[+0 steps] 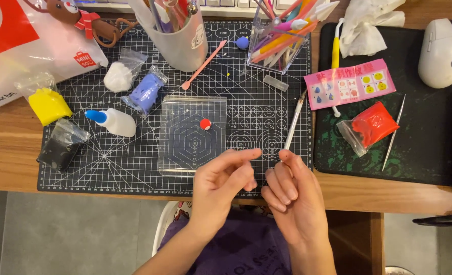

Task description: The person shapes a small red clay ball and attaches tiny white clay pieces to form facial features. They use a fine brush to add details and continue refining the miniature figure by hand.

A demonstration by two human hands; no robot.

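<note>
Although nothing large sits between the hands, the dark gridded cutting mat (134, 168) spread over the wooden tabletop (12, 153) carries everything near them. At the mat's centre lies a clear plastic work sheet (193, 135) printed with nested hexagons, and on it, toward one o'clock, rests a small red clay ball (205, 124) with a white spot; it looks light and soft, easily dented, so I would take it gently at its sides with two fingertips. At three o'clock from the sheet a thin white sculpting tool (293, 125) lies slanted, stiff and slim, best pinched mid-shaft. At nine o'clock stand a white glue bottle with a blue cap (115, 121) and bagged clay: yellow (48, 104), blue (145, 92), white (118, 76), black (62, 146). The left hand (221, 183) and right hand (292, 196) hover at six o'clock, close together with fingers loosely curled; whether they pinch a crumb of clay I cannot tell.
</note>
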